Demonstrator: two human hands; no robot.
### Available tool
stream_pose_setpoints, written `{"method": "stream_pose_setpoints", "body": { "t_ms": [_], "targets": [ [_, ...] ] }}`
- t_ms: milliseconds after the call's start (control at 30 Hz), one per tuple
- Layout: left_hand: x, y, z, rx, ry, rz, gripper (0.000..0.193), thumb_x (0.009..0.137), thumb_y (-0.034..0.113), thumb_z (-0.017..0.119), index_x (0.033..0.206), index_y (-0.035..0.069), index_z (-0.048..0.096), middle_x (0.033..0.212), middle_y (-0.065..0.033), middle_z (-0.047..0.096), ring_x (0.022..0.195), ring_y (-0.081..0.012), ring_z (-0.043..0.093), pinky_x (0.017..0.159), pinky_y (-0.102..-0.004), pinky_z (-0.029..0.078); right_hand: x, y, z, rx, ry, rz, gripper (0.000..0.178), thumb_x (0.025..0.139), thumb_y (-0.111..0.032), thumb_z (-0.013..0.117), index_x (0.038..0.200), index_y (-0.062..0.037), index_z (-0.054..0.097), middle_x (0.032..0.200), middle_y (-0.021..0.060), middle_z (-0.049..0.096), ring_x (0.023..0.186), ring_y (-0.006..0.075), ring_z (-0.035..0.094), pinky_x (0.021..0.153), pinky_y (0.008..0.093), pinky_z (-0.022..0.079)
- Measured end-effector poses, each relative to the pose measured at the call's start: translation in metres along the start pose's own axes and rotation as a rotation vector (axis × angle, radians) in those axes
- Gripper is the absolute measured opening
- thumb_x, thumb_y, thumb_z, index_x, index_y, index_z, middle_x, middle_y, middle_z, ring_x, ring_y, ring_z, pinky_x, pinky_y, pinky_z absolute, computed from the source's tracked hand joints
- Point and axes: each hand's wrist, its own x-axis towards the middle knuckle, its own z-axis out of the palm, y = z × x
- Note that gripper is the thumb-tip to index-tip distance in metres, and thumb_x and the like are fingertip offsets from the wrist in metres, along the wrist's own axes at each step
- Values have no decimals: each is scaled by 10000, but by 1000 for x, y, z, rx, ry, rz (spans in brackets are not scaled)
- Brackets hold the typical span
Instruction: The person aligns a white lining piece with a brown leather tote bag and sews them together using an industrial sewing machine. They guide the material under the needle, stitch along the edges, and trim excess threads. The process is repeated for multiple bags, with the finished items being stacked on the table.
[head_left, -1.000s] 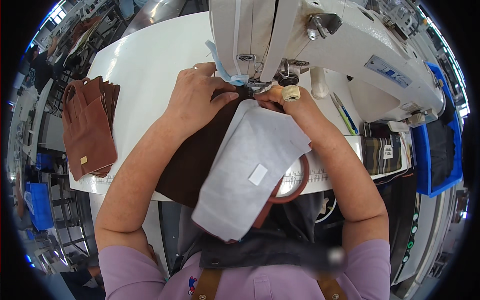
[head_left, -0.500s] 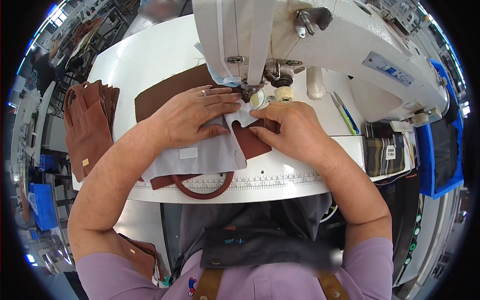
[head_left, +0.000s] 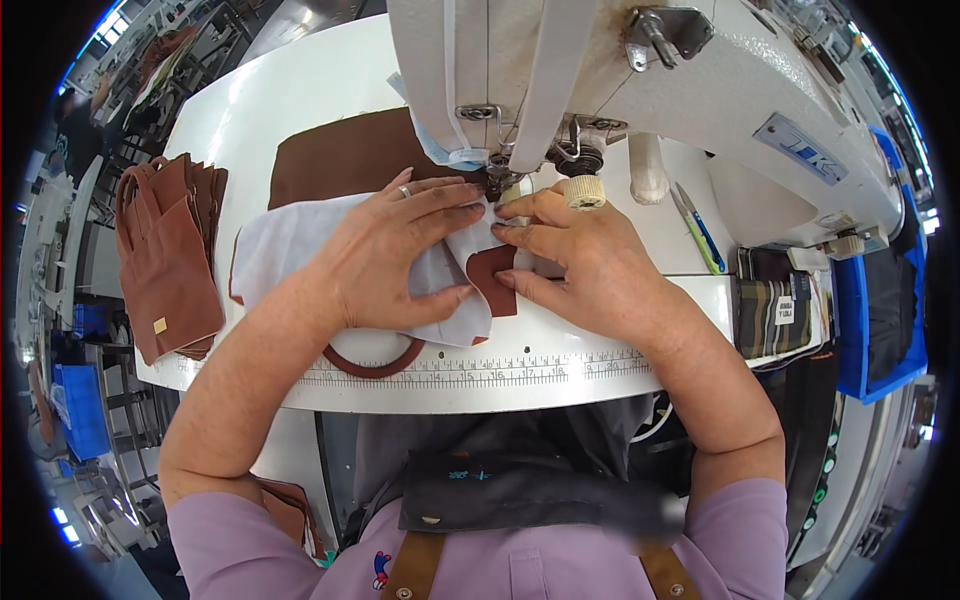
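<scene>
A pale grey-white lining piece (head_left: 285, 240) lies over brown leather-like bag panels under the sewing machine's presser foot (head_left: 500, 180). My left hand (head_left: 400, 250) rests flat on the lining, thumb spread, fingertips just left of the foot. To the right of the foot, my right hand (head_left: 590, 250) lies with fingers stretched over the edge of the work, its thumb touching a reddish-brown panel (head_left: 492, 275). A rounded brown handle (head_left: 372, 370) sticks out from under the lining toward the table's front. A larger dark brown panel (head_left: 340, 155) extends behind.
The white sewing machine (head_left: 600, 60) towers over the far side. A stack of brown bag pieces with handles (head_left: 170, 270) sits at left. Slim blue and green tools (head_left: 705, 230), striped cloth (head_left: 765, 310) and a blue crate (head_left: 855, 310) are at right. A ruler strip (head_left: 480, 375) lines the front edge.
The lining and handle have shifted left and turned, and the lining's white label is no longer visible. My right fingers have let go of the pinched lining edge and stretched out.
</scene>
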Motion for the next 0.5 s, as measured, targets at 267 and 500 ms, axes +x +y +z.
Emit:
{"method": "stream_pose_setpoints", "body": {
  "t_ms": [267, 500],
  "targets": [
    [2, -1, 4, 31, 53, 15, 639, 703, 311, 774, 1254, 10, 651, 1353, -157, 609, 1277, -341, 573, 1104, -546, 430, 3, 3, 3, -36, 45, -22, 303, 775, -243, 793, 997, -38, 770, 1004, 65, 730, 939, 263, 633, 829, 391, 532],
    [12, -14, -1, 4, 37, 68, 682, 688, 320, 762, 1269, -12, 632, 1348, -203, 605, 1223, -402, 590, 1062, -480, 453, 3, 11, 8, -63, 83, 6, 274, 772, -237, 781, 978, -57, 768, 956, 82, 708, 948, 279, 635, 812, 403, 538]
  ]
}}
